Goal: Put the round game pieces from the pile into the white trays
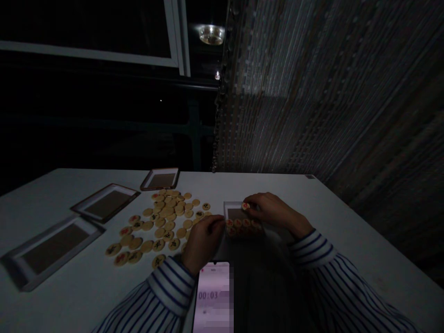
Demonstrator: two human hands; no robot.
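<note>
A red-marked piece is pinched between the thumb and fingers of the right hand and is held over the far right part of a small box. In the box's near part, red-marked discs are lined up in rows. The left hand is curled at the box's left edge; whether the wall is gripped cannot be told. Loose discs are heaped and scattered to the left on the white table, beyond which three shallow trays are set. A lit phone is placed below the left hand.
</note>
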